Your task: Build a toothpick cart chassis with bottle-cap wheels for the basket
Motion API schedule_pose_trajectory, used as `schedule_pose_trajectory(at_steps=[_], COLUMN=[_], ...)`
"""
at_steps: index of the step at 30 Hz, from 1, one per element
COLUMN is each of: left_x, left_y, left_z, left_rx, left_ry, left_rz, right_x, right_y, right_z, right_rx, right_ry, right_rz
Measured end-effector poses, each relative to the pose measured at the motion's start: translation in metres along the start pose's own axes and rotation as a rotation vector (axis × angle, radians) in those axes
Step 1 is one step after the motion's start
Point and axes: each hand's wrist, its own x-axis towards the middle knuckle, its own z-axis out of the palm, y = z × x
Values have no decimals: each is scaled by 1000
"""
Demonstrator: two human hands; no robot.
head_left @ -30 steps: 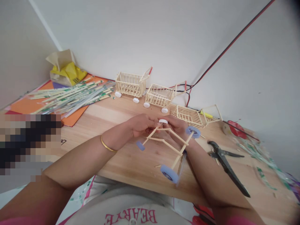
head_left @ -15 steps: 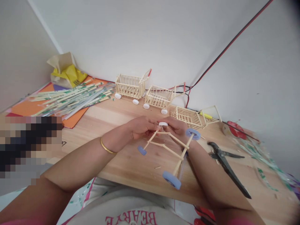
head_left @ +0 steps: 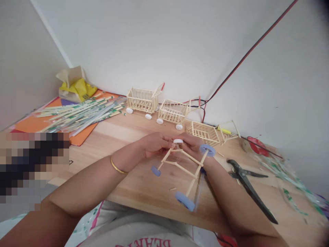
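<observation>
Above the wooden table (head_left: 133,185) I hold a small frame of thin wooden sticks (head_left: 182,161) with round blue-white wheels at its corners. My left hand (head_left: 154,144) pinches the far end of the frame, fingers closed. My right hand (head_left: 191,145) grips the same end beside the white wheel (head_left: 178,141), fingers closed too. Three other wheels show: one at the lower left (head_left: 155,171), one nearest me (head_left: 185,201), one by my right wrist (head_left: 207,150). A gold bangle (head_left: 117,167) circles my left wrist.
Two finished stick carts (head_left: 142,100) (head_left: 172,111) on white wheels stand at the back, a third wheel-less basket (head_left: 204,132) to their right. Black pliers (head_left: 246,183) lie at right. A pile of wrapped chopsticks (head_left: 82,111) rests on orange paper, with a yellow bag (head_left: 75,85) behind. Red-black wires run along the wall.
The view has tipped slightly, so everything sits a little lower in the picture. Both hands keep the same grip on the wheeled frame, which has barely shifted.
</observation>
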Motion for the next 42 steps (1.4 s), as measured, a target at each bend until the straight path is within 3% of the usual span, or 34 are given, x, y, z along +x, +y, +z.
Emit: schedule_pose_trajectory(at_steps=[6,13,17,26,42], left_x=[-1,-1,-1,2,2], left_y=[0,1,1,4,7], left_z=[1,3,2,-4,-6], left_rx=[-9,15,1,39,77], left_ry=[-21,69,80,115,102], left_rz=[20,34,35,33,79], right_x=[0,-1,-2,-8,-5], right_y=[0,7,9,16,13], right_z=[1,5,7,11,15], right_rx=[-34,-15,111,616,656], right_ry=[-15,6,-10,-86,-35], right_rz=[42,112,147,247,308])
